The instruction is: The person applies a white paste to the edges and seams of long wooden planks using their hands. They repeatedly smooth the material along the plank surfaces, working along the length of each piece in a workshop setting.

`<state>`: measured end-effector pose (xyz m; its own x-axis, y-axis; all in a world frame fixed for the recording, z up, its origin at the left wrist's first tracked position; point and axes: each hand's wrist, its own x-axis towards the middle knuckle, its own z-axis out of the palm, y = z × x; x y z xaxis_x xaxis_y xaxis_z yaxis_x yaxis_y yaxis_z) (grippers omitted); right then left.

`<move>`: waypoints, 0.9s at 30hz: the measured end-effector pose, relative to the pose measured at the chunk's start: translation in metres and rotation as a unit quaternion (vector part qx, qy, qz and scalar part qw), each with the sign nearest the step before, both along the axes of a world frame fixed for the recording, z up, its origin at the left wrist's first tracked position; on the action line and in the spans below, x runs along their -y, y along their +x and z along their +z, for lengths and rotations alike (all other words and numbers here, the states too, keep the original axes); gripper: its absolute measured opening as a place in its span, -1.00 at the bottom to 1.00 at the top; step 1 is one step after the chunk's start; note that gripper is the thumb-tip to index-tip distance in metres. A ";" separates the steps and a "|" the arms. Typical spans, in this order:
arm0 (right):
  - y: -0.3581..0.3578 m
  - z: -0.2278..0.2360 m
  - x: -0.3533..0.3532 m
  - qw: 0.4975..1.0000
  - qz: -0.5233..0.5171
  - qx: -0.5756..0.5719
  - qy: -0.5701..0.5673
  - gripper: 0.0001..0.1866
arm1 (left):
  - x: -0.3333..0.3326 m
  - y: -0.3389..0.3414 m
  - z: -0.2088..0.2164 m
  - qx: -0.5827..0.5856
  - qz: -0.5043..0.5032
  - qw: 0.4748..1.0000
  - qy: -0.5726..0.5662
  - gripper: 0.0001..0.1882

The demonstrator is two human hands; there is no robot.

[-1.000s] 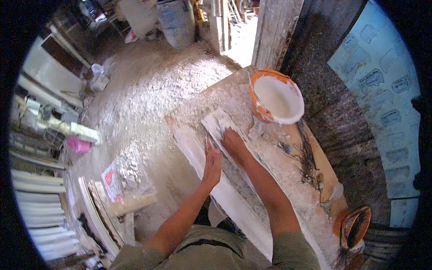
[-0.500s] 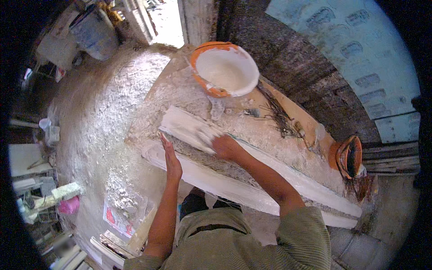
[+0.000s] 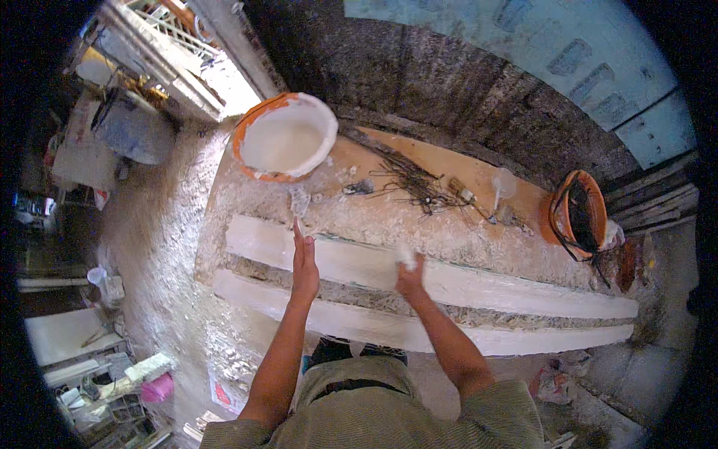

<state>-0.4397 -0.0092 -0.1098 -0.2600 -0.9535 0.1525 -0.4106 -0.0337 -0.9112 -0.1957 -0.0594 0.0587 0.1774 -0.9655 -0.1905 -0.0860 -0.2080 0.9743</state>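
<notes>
Two long white plaster strips lie side by side on the worktable, the far strip [image 3: 508, 284] and the near strip [image 3: 374, 326], with a rough, fibre-strewn gap between them. My left hand [image 3: 304, 263] is open, its fingers straight and together, held edge-on over the left part of the far strip. Over the middle of that strip is my right hand [image 3: 409, 277], closed and blurred by motion. Something whitish shows at its fingertips; whether it is a held piece or wet plaster on the fingers is unclear.
An orange basin [image 3: 288, 142] coated with white holds pale liquid at the back left. Behind the strips lie dark wires [image 3: 419, 183], a brush [image 3: 467, 194] and a translucent scoop [image 3: 504, 183]. An orange bucket [image 3: 577, 213] stands at the right end, beside a dark wall [image 3: 449, 90].
My right hand has moved right along the far strip, away from its left end. The view has turned, so the strips lie more level. My left hand stays straight-fingered near the far strip.
</notes>
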 end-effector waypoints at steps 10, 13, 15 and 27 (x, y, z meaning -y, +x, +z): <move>0.005 0.115 0.028 0.957 0.283 -0.055 0.022 -0.55 | 0.023 -0.059 0.008 0.040 -0.059 0.997 0.032 -0.37; -0.029 0.129 0.026 0.927 0.353 -0.098 0.079 -0.56 | 0.039 -0.077 0.013 0.061 -0.090 0.994 0.014 -0.40; -0.050 0.129 0.014 0.928 0.325 -0.096 0.153 -0.53 | 0.052 -0.089 0.013 0.088 -0.113 0.990 -0.003 -0.42; -0.140 0.109 -0.032 0.973 -0.047 0.019 0.226 -0.68 | 0.178 -0.192 -0.045 0.424 -0.266 0.850 -0.163 -0.59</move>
